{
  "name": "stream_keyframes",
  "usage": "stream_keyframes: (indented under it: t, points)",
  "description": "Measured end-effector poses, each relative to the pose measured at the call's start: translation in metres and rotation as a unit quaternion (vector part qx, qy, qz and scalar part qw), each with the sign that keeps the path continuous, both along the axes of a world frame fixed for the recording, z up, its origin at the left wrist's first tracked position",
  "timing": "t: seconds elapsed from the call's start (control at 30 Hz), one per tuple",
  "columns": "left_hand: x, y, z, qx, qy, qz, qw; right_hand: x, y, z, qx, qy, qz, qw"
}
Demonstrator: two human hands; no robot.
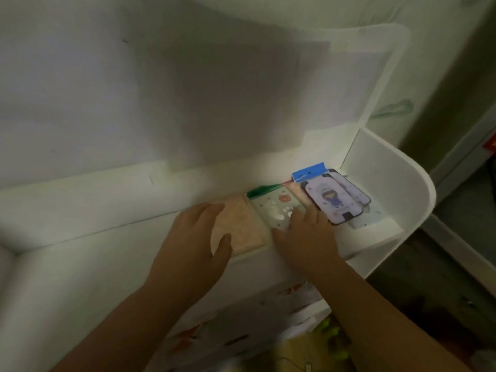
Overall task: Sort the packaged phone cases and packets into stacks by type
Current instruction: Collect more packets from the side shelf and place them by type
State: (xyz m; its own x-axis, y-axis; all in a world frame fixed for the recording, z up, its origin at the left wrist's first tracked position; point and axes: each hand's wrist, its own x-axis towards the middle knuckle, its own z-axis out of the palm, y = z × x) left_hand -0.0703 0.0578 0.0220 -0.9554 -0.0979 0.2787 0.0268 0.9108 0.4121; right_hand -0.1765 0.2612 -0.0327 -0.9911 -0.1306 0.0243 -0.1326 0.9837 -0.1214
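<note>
Lining a dim wall, a white shelf (381, 237) holds packets (271, 210).

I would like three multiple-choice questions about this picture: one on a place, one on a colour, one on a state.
1. Where does the phone case lie?
A. right of the green packet
B. left of the pink packet
C. on the floor

2. What colour is the case's header card?
A. red
B. blue
C. yellow

3. How is the left hand?
A. a fist
B. flat on the pink packet
C. out of view

Answers: 1 A, it lies beyond the green packet toward the shelf's right end; 2 B, the card is blue; 3 B, straight fingers rest on it.
</note>
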Motion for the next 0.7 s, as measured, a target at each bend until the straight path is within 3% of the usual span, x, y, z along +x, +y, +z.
stream_keyframes:
  t: [0.3,0.7]
  points:
    - [-0.025,0.021,-0.011,-0.002,-0.016,0.055,0.998,-0.013,0.001,-0.015,0.028,0.006,0.065,0.997]
    - [-0.027,0.034,-0.014,-0.014,-0.041,0.099,0.994,-0.039,0.018,0.011,-0.144,-0.040,0.067,0.986]
